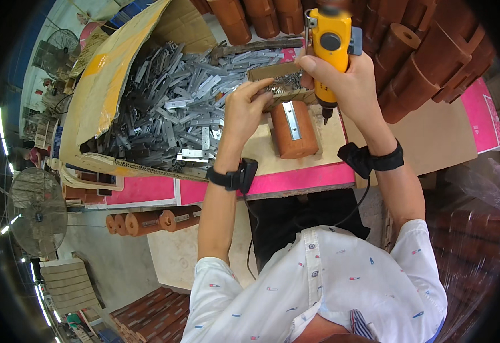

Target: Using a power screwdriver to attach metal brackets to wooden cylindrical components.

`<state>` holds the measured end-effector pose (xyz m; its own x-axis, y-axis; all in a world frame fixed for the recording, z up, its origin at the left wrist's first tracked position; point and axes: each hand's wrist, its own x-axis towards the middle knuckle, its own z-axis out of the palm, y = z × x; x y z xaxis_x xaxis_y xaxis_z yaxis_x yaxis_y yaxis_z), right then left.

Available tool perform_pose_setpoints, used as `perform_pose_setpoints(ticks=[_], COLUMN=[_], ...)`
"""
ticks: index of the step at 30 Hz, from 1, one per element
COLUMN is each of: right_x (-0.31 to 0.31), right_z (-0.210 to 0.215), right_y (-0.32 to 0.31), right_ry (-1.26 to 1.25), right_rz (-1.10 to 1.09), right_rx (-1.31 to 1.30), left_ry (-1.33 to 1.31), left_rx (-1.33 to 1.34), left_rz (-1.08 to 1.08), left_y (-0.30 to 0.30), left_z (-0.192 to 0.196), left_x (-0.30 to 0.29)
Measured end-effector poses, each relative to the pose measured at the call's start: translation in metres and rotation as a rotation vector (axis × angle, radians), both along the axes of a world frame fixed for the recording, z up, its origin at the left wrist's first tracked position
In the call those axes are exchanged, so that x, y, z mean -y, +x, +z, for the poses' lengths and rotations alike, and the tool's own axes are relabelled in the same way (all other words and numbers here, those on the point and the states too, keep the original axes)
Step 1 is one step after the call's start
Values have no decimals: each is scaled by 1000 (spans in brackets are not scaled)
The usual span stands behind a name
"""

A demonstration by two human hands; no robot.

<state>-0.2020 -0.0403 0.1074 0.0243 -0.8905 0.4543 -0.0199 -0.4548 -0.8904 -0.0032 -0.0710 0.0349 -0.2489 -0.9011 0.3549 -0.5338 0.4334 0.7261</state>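
Right hand [341,77] wrapped tight around yellow power screwdriver [330,43], fingers fully closed on the body, bit pointing down just beyond the far right corner of brown wooden block [294,140]. Block lying on pale board [330,151], a flat metal plate [291,120] set lengthwise along its top. Left hand [244,108] just left of the block, fingertips pinched together at the rim of small cardboard box [281,83]; whether anything sits in the pinch, cannot tell, too small. Box directly behind the block, filled with small metal bits, likely screws, touching or nearly touching the block's far end. Black straps on both wrists, each carrying a small black device, cable hanging from the left one. Left of the block, large open carton [112,74] with yellow flap, heaped with grey metal plates [170,108] spilling toward the block. Behind and right of the block, stacked rows of more brown blocks [421,57], well apart from the one on the board. Pink table edge [295,180] just in front of the block. Below and left of the block, down at floor level, several brown cylinders [147,222] lying in a row. Far left, a standing fan [35,211].
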Motion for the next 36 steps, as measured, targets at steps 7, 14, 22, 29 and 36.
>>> perform_pose_setpoints(ticks=[7,14,22,29,36], right_x=[6,18,18,20,19], right_z=[10,15,21,19,19], right_y=[20,39,52,54,52], right_ry=[-24,-108,-138,-126,-146], right_rz=[61,78,42,44,16], right_rx=[15,107,143,147,103], left_ry=[219,233,161,179,189], left_rx=[-440,-516,-442,-514,-530], left_rz=[-47,-91,-7,-20,-31], left_y=[8,-7,-13,-14,-14], left_z=[-23,-30,-24,-26,-26], left_x=[-29,-37,-43,-44,-45])
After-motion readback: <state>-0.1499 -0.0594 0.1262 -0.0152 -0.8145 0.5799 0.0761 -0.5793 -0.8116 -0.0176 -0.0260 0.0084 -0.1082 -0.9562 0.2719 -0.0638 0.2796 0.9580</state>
